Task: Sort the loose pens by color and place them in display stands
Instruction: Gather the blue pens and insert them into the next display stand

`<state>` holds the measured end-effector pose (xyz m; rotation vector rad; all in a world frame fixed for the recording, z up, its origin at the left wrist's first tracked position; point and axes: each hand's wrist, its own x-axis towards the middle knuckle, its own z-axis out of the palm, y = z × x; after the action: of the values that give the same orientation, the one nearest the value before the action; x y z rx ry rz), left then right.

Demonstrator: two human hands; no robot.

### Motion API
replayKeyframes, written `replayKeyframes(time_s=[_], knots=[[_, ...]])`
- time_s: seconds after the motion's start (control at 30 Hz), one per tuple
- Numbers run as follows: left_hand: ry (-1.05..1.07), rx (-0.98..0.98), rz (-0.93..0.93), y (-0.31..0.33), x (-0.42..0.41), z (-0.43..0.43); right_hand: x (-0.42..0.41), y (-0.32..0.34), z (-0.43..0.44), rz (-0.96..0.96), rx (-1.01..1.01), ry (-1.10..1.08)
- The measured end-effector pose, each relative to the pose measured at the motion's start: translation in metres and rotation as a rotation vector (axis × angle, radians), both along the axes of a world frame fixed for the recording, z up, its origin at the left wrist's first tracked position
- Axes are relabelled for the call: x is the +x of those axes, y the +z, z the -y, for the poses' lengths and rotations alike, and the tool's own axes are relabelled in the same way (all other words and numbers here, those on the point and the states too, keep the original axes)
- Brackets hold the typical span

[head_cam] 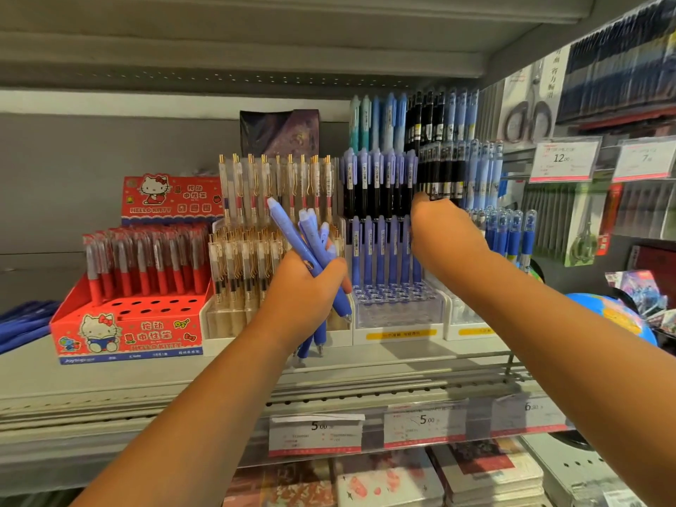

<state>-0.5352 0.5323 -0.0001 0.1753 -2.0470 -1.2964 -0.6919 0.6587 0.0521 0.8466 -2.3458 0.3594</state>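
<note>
Above the shelf [109, 382], your left hand [305, 287] grips a bunch of blue pens [289, 230], tips down, just before the clear display stand [398, 312]. Your right hand [442, 232] reaches the black pens [439, 173] in its upper tier; the fingers are hidden, so its grip cannot be told

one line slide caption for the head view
Left hand grips blue pens while right hand reaches to the clear pen stand.
</note>
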Motion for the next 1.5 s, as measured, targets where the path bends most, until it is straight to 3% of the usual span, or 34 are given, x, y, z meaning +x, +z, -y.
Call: replayKeyframes(time_s=[0.27,0.37,0.43,0.53,0.67,1.0,1.13,1.33,1.5], knots=[[-0.017,0.028,-0.065,-0.004,-0.007,0.006,0.011,0.007,-0.005,0.045,0.109,-0.032],[-0.018,0.02,-0.085,-0.004,-0.009,0.006,0.014,0.006,-0.005,0.009,0.05,-0.021],[-0.039,0.017,-0.112,-0.005,-0.01,0.006,0.021,0.005,-0.003,0.02,-0.091,0.138],[-0.068,-0.01,-0.146,-0.005,-0.01,0.004,0.046,0.007,0.002,0.205,-0.29,0.548],[-0.073,0.006,-0.125,-0.001,-0.009,0.005,0.072,0.008,0.006,0.417,-0.351,0.875],[-0.133,0.004,-0.101,-0.003,-0.014,0.011,0.079,-0.003,0.008,0.475,-0.376,0.894],[-0.15,-0.015,-0.083,-0.002,-0.013,0.01,0.077,-0.002,0.007,0.58,-0.404,0.904],[-0.064,0.055,-0.115,-0.003,-0.011,0.007,0.059,0.002,0.006,0.715,-0.73,0.905],[-0.057,0.075,-0.159,-0.002,-0.012,0.007,0.04,-0.002,0.009,0.481,-0.708,0.718]])
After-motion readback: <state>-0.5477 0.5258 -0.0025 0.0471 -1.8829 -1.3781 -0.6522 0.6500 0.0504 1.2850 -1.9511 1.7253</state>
